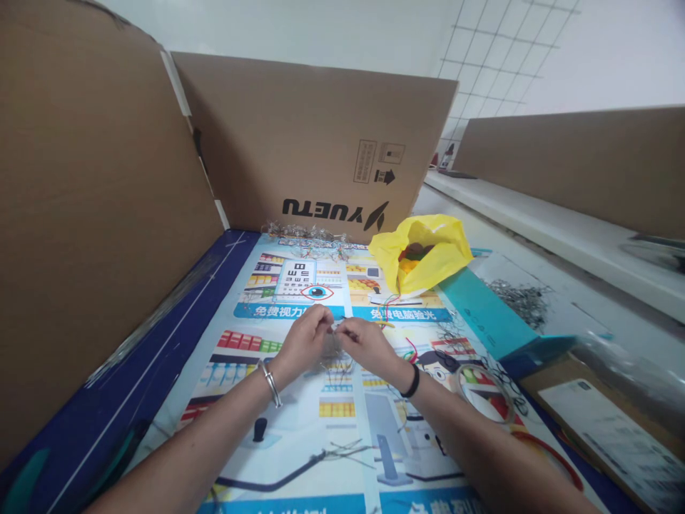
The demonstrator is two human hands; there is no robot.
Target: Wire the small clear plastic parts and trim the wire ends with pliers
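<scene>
Grey, thin wires [336, 355] between my hands, nearer me than the yellow bag [439, 270].
Left of the bag, my left hand [307, 334] and right hand [370, 345] nearly meet, fingertips pinched together on the wires; the exact grip is too small to make out. Beyond the bag stands a cardboard panel [300, 135]; a tape roll [509, 400] lies on its near side.
</scene>
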